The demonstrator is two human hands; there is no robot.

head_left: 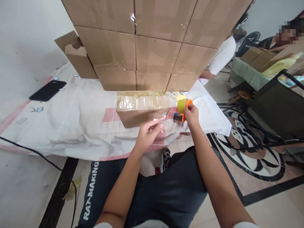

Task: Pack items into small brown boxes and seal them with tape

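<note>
A: Which step was in hand?

B: Taping, I judged. The small carton (140,117) sat on the cloth-covered tabletop (71,123), glossy tape (137,102) across its top. The next move seemed to call for drawing the tape taut and pressing it flat.

A: And the hands?

B: Right hand (192,115): closed round the orange tape dispenser (182,117), just beside the carton's right end. Left hand (149,134): just in front of the carton's near side, thumb and fingers curled, nearly together; couldn't tell whether they pinched tape.

A: Arms?

B: Both reached forward, forearms converging towards the carton.
</note>
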